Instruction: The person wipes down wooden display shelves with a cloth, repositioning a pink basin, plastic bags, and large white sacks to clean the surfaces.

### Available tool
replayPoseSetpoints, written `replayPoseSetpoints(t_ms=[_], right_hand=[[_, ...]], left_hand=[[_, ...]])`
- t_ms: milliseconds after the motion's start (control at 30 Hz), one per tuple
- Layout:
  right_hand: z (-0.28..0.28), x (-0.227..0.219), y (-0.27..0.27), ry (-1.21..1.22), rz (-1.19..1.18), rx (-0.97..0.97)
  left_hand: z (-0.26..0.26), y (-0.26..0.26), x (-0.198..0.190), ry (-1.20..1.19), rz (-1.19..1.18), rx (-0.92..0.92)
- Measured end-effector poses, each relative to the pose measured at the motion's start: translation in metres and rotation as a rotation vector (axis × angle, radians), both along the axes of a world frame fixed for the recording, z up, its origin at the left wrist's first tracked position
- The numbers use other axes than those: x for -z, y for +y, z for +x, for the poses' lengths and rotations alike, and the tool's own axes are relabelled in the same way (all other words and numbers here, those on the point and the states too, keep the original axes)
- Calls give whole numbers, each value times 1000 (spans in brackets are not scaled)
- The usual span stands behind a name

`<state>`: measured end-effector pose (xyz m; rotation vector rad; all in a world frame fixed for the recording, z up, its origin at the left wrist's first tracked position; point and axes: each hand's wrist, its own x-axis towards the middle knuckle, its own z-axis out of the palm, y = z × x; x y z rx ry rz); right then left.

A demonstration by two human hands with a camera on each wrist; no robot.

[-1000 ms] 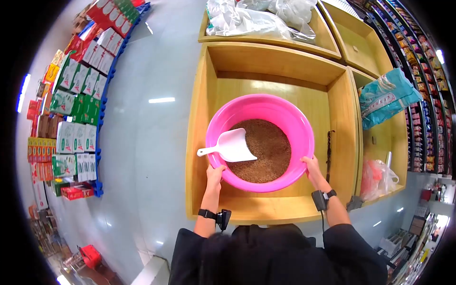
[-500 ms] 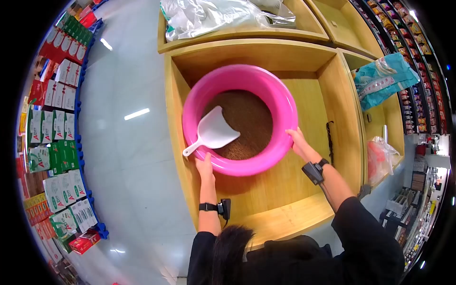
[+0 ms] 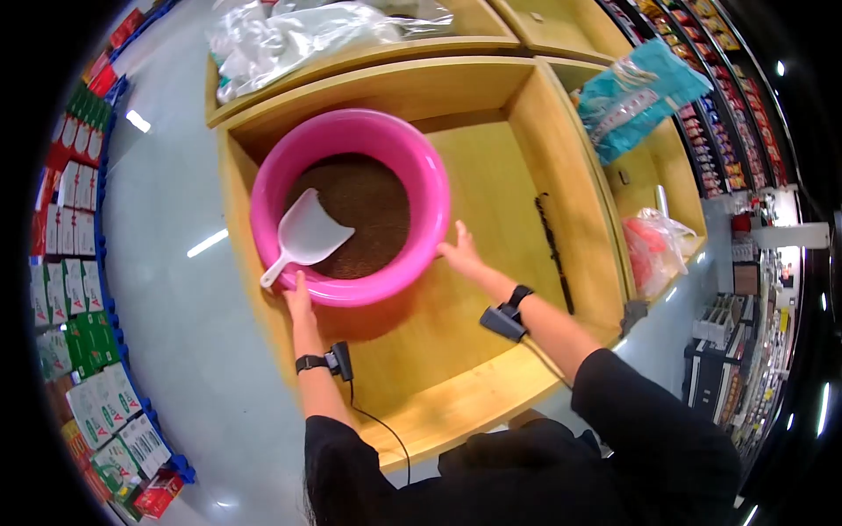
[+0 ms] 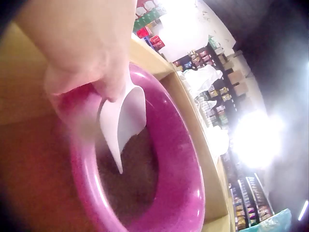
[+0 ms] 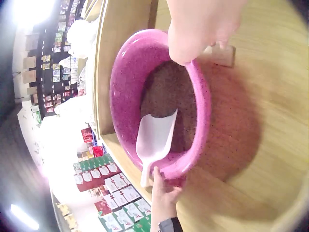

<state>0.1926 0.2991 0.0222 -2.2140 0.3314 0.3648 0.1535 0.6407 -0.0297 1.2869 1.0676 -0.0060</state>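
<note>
A round pink basin [image 3: 430, 193] holds fine brown grains [image 3: 373, 210] and sits at the left side of a wooden bin [image 3: 491, 167]. A white scoop [image 3: 309, 231] lies on the grains, its handle over the near-left rim. My left hand [image 3: 301, 307] grips that rim beside the handle, thumb on top; in the left wrist view the hand [image 4: 91, 63] partly covers the handle. On the right, my right hand [image 3: 465, 254] has its fingers spread outside the basin and its thumb at the rim. The right wrist view shows this hand [image 5: 205, 31] overlapping the rim.
A dark strip [image 3: 554, 250] runs along the bin's right wall. Beyond that wall are a teal bag [image 3: 636, 101] and a plastic bag with red contents [image 3: 649, 250]. Clear plastic bags [image 3: 298, 44] fill the far compartment. Stacked cartons [image 3: 101, 403] stand left across the floor.
The basin has shifted left inside the bin with both hands, as the view turned. My right hand's fingers, earlier holding the rim, are now spread apart. The scoop stays in the basin.
</note>
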Motion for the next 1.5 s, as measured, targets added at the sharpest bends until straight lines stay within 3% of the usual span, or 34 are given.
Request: replayPoseSetpoints(t_ms=[33,100,133,167,233,333,400,467,533,600,667,733,800,867,933,967,1100,1200,1233,1267,1367,1500], right_hand=[[-18,15,-3,13,41,-23],[-66,30,-20,31,168,-110],[-86,28,-27,23,254,-176],[-103,12,-39,11,266,-152],[-127,-32,-78,90,240,-391],[-164,-59,-155,-69,129,-405],[-187,-70,-219,-186,207,-283],[-201,-94,-279,-322,294,-183],[-237,-138,-360,-234,412,166],[-276,-132,-431,-443,335,420],[-315,-127,-495,-288,208,769],[-350,-124,-547,-385,160,897],[-369,-107,-586,-367,217,972],[-381,-99,-615,-331,274,1057],[-380,-108,-641,-286,381,1068],[-374,-113,-658,-291,375,1070],[-343,-109,-742,-268,326,1041],[-293,-106,-805,-305,254,1056],[-283,-111,-822,-290,201,1040],[-271,-115,-838,-268,185,1032],[-216,-131,-879,-150,235,853],[-159,-120,-936,-95,253,814]], left_hand=[[-8,-15,-7,-10,3,24],[-48,-52,-30,61,-32,-153],[-74,-60,-20,15,-118,-74],[-100,-71,-9,-32,-206,8],[-144,-126,-21,43,-266,-68],[-197,-203,-36,72,-338,66],[-209,-241,-62,90,-338,266],[-203,-286,-82,16,-336,342],[-179,-352,-106,-51,-326,428],[-147,-410,-102,-62,-370,539],[-125,-490,-124,-154,-330,717],[-121,-584,-168,-197,-219,853],[-115,-648,-180,-290,-304,1027],[-119,-715,-195,-351,-302,1070],[-116,-768,-198,-364,-274,1138],[-109,-792,-192,-373,-219,1251],[-89,-887,-198,-473,-273,1377],[-59,-956,-193,-470,-364,1338],[-48,-978,-196,-441,-229,1317],[-43,-996,-199,-387,-416,1199],[-4,-1052,-152,-440,-74,1245],[25,-1113,-116,-347,-3,1230]])
